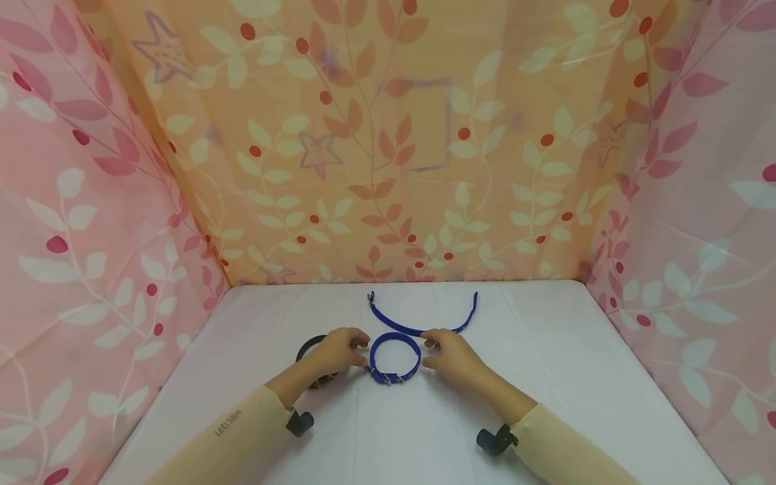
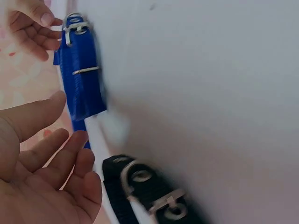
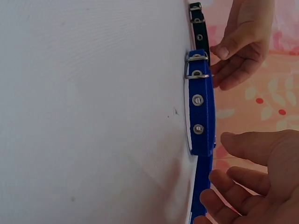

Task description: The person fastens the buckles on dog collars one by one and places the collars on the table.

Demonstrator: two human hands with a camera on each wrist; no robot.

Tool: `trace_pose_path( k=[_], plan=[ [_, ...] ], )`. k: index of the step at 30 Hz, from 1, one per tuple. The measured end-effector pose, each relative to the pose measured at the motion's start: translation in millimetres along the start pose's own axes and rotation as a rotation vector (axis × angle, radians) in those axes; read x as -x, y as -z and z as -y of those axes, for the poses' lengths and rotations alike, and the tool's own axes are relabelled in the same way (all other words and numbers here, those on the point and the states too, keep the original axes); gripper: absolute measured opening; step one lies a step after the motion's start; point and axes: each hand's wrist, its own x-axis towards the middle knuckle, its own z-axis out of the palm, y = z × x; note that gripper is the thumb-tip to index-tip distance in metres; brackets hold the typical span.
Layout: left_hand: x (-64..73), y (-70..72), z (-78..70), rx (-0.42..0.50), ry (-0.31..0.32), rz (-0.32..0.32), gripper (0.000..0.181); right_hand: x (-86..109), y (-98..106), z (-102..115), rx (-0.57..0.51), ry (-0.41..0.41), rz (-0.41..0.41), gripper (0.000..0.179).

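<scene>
A blue collar (image 1: 394, 336), buckled into a ring, stands on edge on the white table between the two hands. Metal eyelets and a buckle show on its band (image 3: 198, 114) in the right wrist view. My left hand (image 1: 342, 349) is at the ring's left side, fingers loosely bent and holding nothing. On the other side, my right hand (image 1: 451, 353) has its fingertips right at the ring's edge, thumb and fingers apart. A dark collar (image 1: 301, 347), also a ring, is partly hidden behind the left hand and wrist.
Behind the ring, a second blue collar (image 1: 388, 323) lies unfastened in a wide curve, its buckle end to the left. Leaf-patterned cloth (image 1: 376, 168) hangs along the back and both sides of the white table (image 1: 533, 337).
</scene>
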Motion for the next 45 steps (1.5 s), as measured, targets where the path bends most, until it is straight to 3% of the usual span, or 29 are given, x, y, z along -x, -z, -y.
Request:
trace_pose_path(
  k=[5,11,16,22,26,33,36,45],
  plan=[
    [-3.8,12.7,-4.4,0.057,-0.01,-0.019,0.041,-0.8,16.0,-2.2,-0.045,-0.006,-0.067,0.041],
    [-13.9,28.5,-15.0,0.009,-0.042,-0.078,0.038,-5.5,34.5,-5.4,-0.026,0.013,-0.141,0.037],
    [-23.5,40.1,-20.0,0.009,-0.048,-0.125,0.034,-10.2,46.0,-7.7,0.009,-0.043,-0.164,0.036],
    [-40.1,50.3,-21.9,0.005,-0.047,-0.167,0.036,-17.7,59.5,-9.5,0.008,-0.055,-0.173,0.036],
    [-48.9,53.2,-24.8,0.034,-0.013,-0.184,0.038,-24.0,67.9,-12.9,0.012,-0.039,-0.183,0.037],
    [-66.1,54.5,-24.8,0.091,-0.028,-0.294,0.041,-37.8,81.9,-23.6,0.028,-0.049,-0.222,0.036],
    [-75.1,52.2,-21.1,0.093,-0.011,-0.307,0.04,-44.3,85.8,-32.9,0.031,-0.063,-0.245,0.038],
    [-105.6,51.4,-13.5,0.151,0.099,-0.354,0.047,-63.3,88.3,-62.4,0.025,-0.146,-0.305,0.041]
  ],
)
